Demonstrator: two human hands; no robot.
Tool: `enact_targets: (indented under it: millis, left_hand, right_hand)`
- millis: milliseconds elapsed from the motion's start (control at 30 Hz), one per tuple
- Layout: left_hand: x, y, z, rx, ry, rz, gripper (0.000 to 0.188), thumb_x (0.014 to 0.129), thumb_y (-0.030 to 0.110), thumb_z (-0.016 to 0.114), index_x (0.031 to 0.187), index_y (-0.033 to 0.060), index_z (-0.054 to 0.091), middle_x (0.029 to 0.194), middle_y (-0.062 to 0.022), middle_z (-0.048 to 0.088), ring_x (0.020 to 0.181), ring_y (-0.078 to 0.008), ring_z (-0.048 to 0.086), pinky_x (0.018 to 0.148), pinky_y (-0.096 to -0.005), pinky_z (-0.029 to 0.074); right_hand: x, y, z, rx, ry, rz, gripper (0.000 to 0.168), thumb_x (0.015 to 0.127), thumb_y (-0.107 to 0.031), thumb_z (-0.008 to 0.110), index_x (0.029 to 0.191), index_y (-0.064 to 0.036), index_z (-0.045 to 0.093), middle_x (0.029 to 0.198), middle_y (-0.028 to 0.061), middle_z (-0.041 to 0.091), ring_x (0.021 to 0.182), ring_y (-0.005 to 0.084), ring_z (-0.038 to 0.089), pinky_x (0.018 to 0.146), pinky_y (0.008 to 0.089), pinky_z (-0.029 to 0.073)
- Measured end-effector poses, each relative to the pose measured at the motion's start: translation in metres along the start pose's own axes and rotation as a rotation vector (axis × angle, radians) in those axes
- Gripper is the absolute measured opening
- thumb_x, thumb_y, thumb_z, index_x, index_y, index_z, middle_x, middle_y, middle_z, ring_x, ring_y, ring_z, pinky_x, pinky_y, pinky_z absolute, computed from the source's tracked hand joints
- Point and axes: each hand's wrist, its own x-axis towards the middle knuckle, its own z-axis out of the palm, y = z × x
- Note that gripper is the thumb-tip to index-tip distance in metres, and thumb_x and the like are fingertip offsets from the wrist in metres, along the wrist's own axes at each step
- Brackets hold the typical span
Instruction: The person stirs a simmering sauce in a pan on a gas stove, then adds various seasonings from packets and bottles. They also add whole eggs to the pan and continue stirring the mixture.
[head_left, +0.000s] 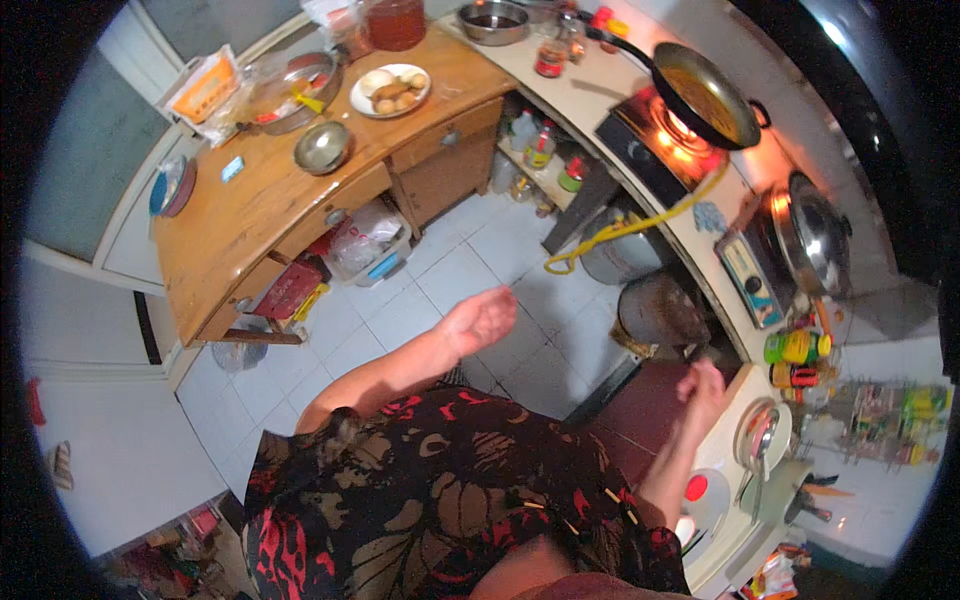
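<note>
My left hand (482, 319) hangs over the tiled floor in front of my body, fingers loosely curled, with nothing seen in it. Near the right counter's edge is my right hand (703, 386), its fingers bent and blurred; whether it holds anything is unclear. Beyond it, a covered steel pan (814, 232) rests on a second stove. A black frying pan (701, 94) with yellowish liquid stands over the lit gas burner (671, 139). On the wooden table are a white plate (390, 109) of food pieces and an empty-looking metal bowl (321, 148).
The wooden table (247, 217) curves along the left. A yellow hose (637, 225) loops off the stove counter above a gas cylinder (619, 251). Bowls with a ladle (763, 435) sit on the right counter, beside bottles (795, 347). A plastic bin (375, 251) stands under the table.
</note>
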Motion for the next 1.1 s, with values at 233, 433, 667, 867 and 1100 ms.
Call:
enact_targets:
  millis: [233,433,667,867,1100]
  left_hand:
    - [-0.053,0.122,-0.045,-0.305,0.188,0.297,0.014,0.088,0.022,0.059,0.086,0.0089,0.060,0.081,-0.0022,0.064,0.073,-0.0157,0.060,0.066,-0.0279,0.049]
    - [-0.052,0.152,-0.074,-0.396,0.193,0.381,0.013,0.088,0.022,0.060,0.088,0.0094,0.060,0.083,-0.0017,0.064,0.079,-0.0151,0.060,0.073,-0.0297,0.049]
    - [-0.073,0.188,-0.096,-0.608,0.216,0.564,0.010,0.089,0.017,0.059,0.090,0.0076,0.060,0.084,-0.0039,0.064,0.077,-0.0157,0.062,0.071,-0.0307,0.052]
    - [-0.075,0.232,-0.104,-0.578,0.195,0.621,0.012,0.090,0.019,0.056,0.090,0.0070,0.057,0.086,-0.0037,0.063,0.078,-0.0155,0.060,0.072,-0.0303,0.051]
    - [-0.061,0.337,-0.103,-0.412,0.232,0.534,0.013,0.090,0.021,0.055,0.092,0.0077,0.058,0.088,-0.0033,0.061,0.083,-0.0157,0.057,0.074,-0.0302,0.048]
  right_hand:
    - [0.008,-0.038,0.280,-0.175,-0.653,0.058,0.012,0.086,-0.018,0.062,0.088,-0.006,0.063,0.070,-0.0027,0.058,0.058,0.0044,0.051,0.048,0.0197,0.038]
    - [0.048,-0.067,0.472,-0.351,-0.880,-0.262,0.016,0.083,-0.021,0.065,0.085,-0.005,0.067,0.060,-0.0037,0.053,0.054,0.0041,0.048,0.050,0.0205,0.039]
    - [0.097,-0.021,0.671,-0.461,-1.006,-0.492,0.031,0.076,-0.035,0.066,0.090,-0.008,0.067,0.083,0.0073,0.068,0.078,0.0206,0.065,0.070,0.0324,0.050]
    - [0.091,-0.001,0.755,-0.928,-1.026,-0.673,0.047,0.074,-0.039,0.066,0.113,-0.013,0.057,0.108,0.0107,0.061,0.099,0.0273,0.060,0.081,0.0401,0.049]
    - [0.078,0.002,0.781,-1.196,-1.024,-0.616,0.054,0.072,-0.037,0.067,0.117,-0.013,0.048,0.111,0.0110,0.058,0.097,0.0279,0.060,0.078,0.0415,0.050]
